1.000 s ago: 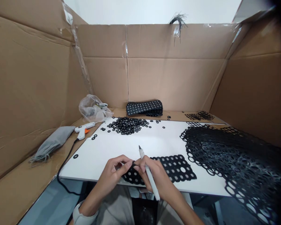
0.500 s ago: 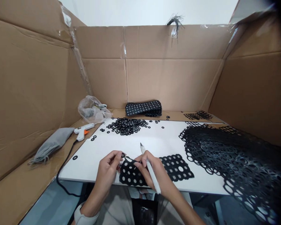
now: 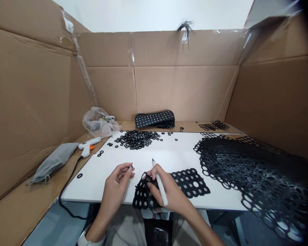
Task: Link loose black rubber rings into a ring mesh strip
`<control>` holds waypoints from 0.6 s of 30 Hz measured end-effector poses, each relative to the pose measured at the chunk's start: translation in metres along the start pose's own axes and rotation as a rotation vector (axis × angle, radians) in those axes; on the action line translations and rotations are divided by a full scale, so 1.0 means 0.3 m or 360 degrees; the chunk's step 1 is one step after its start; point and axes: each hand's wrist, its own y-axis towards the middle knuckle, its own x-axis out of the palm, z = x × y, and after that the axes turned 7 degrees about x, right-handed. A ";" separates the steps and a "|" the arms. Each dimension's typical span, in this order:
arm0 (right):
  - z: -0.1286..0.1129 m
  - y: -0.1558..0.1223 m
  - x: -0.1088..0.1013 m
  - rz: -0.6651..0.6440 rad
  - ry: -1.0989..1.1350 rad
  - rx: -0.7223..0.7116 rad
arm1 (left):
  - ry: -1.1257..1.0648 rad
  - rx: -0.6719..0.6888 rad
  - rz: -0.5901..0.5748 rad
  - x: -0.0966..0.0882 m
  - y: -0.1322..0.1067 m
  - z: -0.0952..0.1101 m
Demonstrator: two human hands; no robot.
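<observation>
My right hand is closed round a white craft knife, blade tip up, and its fingers also pinch the edge of a black perforated rubber sheet lying at the white board's front edge. My left hand is just left of the sheet, thumb and forefinger pinched on a small black ring. A pile of loose black rings lies further back on the board.
A big heap of punched black mesh covers the right side. A stack of dotted sheets sits at the back. A glue gun, grey cloth and plastic bag lie left. Cardboard walls surround the white board.
My left hand pulled away to the left from the sheet with a small ring pinched in it. The right hand kept the knife and the sheet's edge, shifting slightly.
</observation>
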 end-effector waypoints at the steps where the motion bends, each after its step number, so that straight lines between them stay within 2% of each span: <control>1: 0.003 0.001 0.002 -0.0012 -0.0045 0.0006 | 0.0026 0.0022 -0.0019 -0.003 0.004 -0.007; 5: 0.012 0.008 0.010 0.0004 -0.0126 0.0049 | 0.0145 0.0019 -0.0290 -0.017 0.060 -0.006; 9: 0.015 0.013 0.015 0.0052 -0.0109 0.0110 | 0.0347 0.0255 -0.0274 -0.025 0.158 0.052; 12: 0.021 0.014 0.020 0.0097 -0.0096 0.0127 | 0.0419 0.0374 -0.0387 -0.036 0.199 0.089; 15: 0.020 0.019 0.012 0.0142 -0.0075 0.0139 | 0.0509 0.0321 -0.0393 -0.048 0.169 0.102; 18: -0.001 0.023 -0.022 0.0205 -0.0091 0.0081 | 0.0400 0.0175 -0.0390 -0.051 0.086 0.118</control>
